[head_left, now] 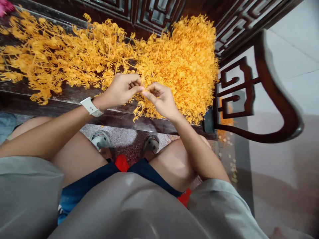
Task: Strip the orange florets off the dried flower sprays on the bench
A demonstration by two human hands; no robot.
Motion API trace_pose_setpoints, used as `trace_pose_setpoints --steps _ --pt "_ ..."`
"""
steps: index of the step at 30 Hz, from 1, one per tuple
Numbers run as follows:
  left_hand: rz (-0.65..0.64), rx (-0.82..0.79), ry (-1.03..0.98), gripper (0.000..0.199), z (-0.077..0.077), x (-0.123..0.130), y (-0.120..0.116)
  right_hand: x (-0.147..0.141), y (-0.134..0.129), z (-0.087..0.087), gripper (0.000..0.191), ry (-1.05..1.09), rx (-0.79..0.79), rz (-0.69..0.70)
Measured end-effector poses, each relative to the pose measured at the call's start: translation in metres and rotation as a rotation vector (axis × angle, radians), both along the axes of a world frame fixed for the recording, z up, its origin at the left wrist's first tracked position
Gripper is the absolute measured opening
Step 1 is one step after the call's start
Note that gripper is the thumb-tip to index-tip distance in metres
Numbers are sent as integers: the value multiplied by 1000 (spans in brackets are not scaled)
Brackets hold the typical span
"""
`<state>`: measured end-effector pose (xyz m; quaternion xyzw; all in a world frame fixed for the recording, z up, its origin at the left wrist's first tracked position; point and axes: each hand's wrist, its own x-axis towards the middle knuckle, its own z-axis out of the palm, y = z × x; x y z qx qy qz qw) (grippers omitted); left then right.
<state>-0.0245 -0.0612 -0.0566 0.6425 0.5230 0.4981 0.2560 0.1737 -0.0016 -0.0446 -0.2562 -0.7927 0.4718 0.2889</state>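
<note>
1. Pinching a thin strand (143, 87) just above the heap of orange strands (181, 66), our left hand (119, 90) and right hand (159, 101) nearly meet. Each hand is closed to a thumb-and-forefinger grip, and the fingertips come at the strand from either side, though it is too fine to see exactly how much each grips.
2. Our left forearm (50, 132) crosses in low from the left, with a white watch (91, 107) on the wrist. Our right forearm (199, 149) angles up from the lower right, and both wrists bend inward toward the pinch.
3. The strands lie on the dark wooden worktop (62, 96), spread in a loose mass to the left and piled thicker to the right, behind our hands. Some droop over the front edge below the right hand.
4. Behind the heap stands a carved lattice back (154, 13), and a curved armrest (279, 99) closes the worktop's right end.
5. Small bits (230, 159) are scattered on the floor (286, 43) beside that end. Below the worktop, we see our sandals (101, 139) and navy shorts (147, 169).
</note>
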Motion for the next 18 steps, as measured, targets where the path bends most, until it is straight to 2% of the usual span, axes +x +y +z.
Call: trace_pose_setpoints --steps 2,4,8,10,12,14,15,18 --pt "18 2 80 17 2 -2 -1 5 13 -1 55 45 36 -72" --pt "70 8 104 14 1 -6 0 22 38 2 56 108 67 -212" --pt "228 -6 2 14 -5 -23 8 82 99 5 51 167 85 -468" --pt "272 -39 -97 19 -7 -33 12 109 117 3 46 244 77 -654" --pt "270 -75 -186 32 -6 -41 16 122 122 -1 48 239 -5 -710" --pt "259 -87 -239 46 -2 -45 20 123 118 -3 52 147 -69 -653" --pt "260 -82 -248 50 0 -45 21 119 114 -3 54 107 -41 -633" --pt "258 -41 -230 53 3 -38 21 99 99 5 60 44 201 -635"
